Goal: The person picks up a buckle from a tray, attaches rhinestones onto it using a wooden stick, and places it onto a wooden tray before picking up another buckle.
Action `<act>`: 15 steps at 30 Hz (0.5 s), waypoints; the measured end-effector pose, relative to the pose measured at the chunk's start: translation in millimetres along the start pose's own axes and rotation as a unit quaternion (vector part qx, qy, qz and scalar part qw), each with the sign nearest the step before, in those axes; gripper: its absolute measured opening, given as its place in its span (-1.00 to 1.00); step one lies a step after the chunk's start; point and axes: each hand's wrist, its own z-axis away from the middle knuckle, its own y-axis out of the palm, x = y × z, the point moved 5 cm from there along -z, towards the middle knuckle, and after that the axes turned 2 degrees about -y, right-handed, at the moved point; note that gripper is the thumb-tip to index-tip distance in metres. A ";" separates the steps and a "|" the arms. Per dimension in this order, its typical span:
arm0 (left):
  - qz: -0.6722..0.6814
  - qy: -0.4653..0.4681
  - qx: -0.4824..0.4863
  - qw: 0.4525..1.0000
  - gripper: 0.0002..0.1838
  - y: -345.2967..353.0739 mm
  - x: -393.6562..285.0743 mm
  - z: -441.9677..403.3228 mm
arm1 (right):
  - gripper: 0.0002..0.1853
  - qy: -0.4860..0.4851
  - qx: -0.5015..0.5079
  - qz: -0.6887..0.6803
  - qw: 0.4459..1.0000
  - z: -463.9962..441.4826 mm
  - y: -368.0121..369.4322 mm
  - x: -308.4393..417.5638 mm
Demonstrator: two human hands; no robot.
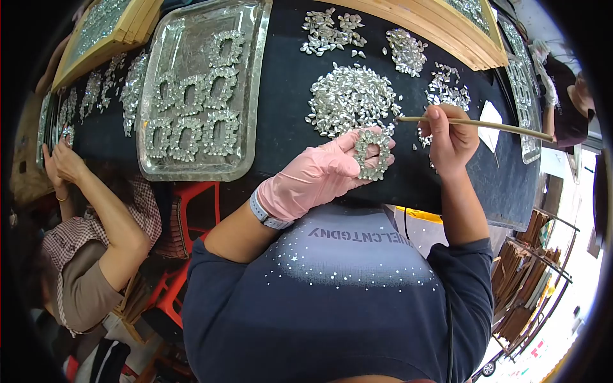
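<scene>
My left hand (319,169), in a pink glove with its fingertips exposed, grips an oval ring set with clear stones (372,155). Between the thumb and fingers of my right hand (452,137) is a thin wooden stick (504,126). Its dark tip points left, just above the edge of a big heap of loose clear drop-shaped stones (351,99). The ring is held just below that heap, near the table's front edge. Smaller piles of stones (406,52) lie farther back and to the right.
Several similar stone-set rings (188,96) lie in a clear tray (249,137) at left. Wooden frames (456,32) stand along the back. A white leaf-shaped piece (490,131) rests at right on the dark table (281,76). A co-worker's hands (66,165) are at far left; another person (568,96) is at right.
</scene>
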 end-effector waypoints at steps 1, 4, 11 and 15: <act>-0.001 0.001 0.000 1.000 -0.32 -0.3 -0.7 -0.1 | -0.85 0.004 0.001 -0.016 1.000 0.5 -0.6 0.9; -0.042 0.008 0.006 0.999 -0.27 -1.7 -0.4 -0.5 | -0.82 0.000 0.022 -0.070 0.997 -0.9 3.1 6.3; -0.046 0.006 0.008 0.999 -0.27 -0.2 -0.9 0.9 | -0.75 -0.009 0.120 -0.166 0.979 2.4 18.6 8.4; -0.043 0.007 0.018 0.999 -0.26 -0.2 -0.7 0.2 | -0.74 0.011 0.138 -0.166 0.976 3.0 20.5 6.3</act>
